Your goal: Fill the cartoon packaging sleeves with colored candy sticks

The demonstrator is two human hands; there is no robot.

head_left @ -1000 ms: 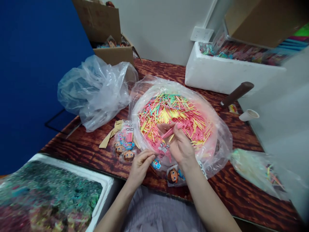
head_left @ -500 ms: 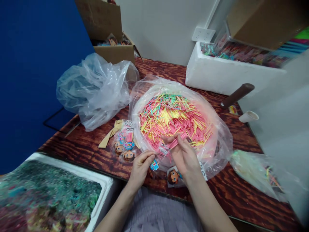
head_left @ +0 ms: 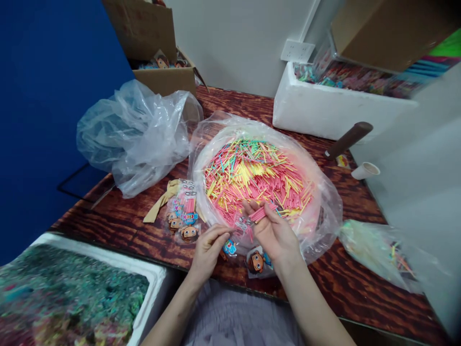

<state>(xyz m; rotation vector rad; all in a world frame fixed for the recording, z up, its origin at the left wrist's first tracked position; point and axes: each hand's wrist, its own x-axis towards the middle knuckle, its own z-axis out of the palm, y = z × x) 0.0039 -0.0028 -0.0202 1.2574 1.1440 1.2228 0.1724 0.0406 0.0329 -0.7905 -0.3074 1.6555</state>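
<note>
My right hand (head_left: 279, 240) is turned palm up, thumb and fingers closed around a small bundle of pink sticks (head_left: 258, 214). Beside it, my left hand (head_left: 209, 250) pinches the edge of a small clear plastic packet (head_left: 243, 225); its exact outline is hard to make out. A blue printed cartoon piece (head_left: 229, 247) shows just below the left fingers. Under and behind both hands lies a large open plastic bag (head_left: 326, 192) full of thin pink, yellow and green sticks (head_left: 259, 175). A packet with a brown cartoon face (head_left: 256, 262) rests by my right wrist.
Filled cartoon packets (head_left: 187, 218) and a tan strip (head_left: 160, 202) lie left. Around the table stand a crumpled clear bag (head_left: 144, 134), cardboard box (head_left: 165, 79), white foam boxes (head_left: 309, 108), brown tube (head_left: 349, 140), paper cup (head_left: 365, 170) and a smaller bag (head_left: 374, 250).
My right fingers have loosened and spread a little, and the pink sticks lie flatter across them. My left hand keeps its pinch. The whole view has shifted slightly.
</note>
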